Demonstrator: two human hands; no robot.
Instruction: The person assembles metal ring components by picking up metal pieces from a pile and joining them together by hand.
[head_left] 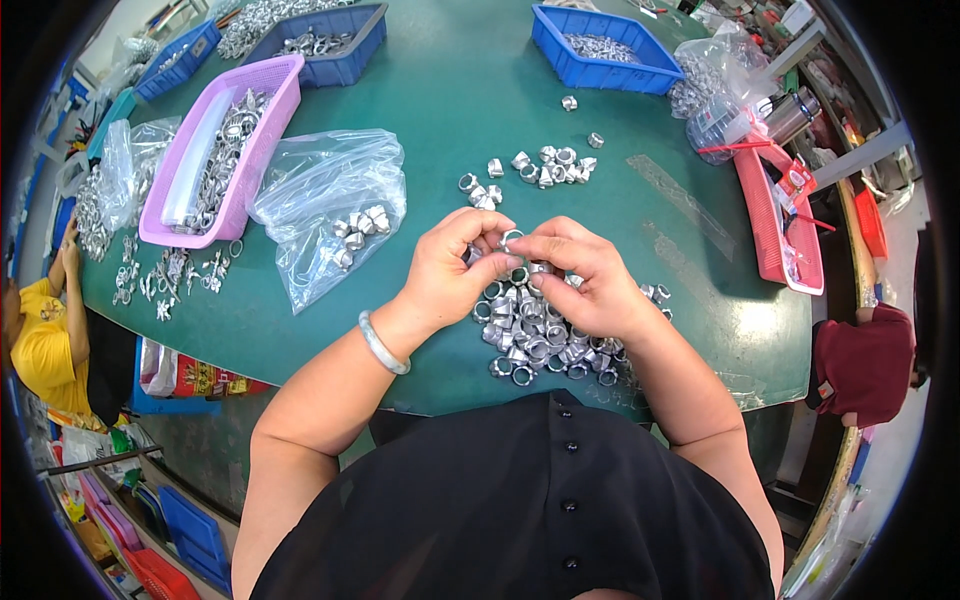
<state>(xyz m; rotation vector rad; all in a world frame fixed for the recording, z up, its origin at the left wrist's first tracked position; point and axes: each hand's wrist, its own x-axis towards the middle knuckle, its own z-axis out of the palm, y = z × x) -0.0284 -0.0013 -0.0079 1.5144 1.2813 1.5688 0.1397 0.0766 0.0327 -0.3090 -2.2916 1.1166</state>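
From my feed the biggest thing is the green table [480,90], which fills most of the view. On its left side sits a long pink basket [275,85] with metal parts and clear tubing inside, and just right of that is a crumpled clear plastic bag [320,190] holding a few silver fittings. Two blue trays [600,62] of metal bits are up at the far edge, and a red tray [775,215] is off to the right.

Closer in there's a pile of small silver rings [535,335] heaped right under the hands, plus a smaller scatter of rings [540,168] further out.

Left hand [450,275] and right hand [585,280] are pressed together fingertip to fingertip, both pinching one small metal ring [512,240] between them just above the pile. A pale bangle [383,343] is on the left wrist.
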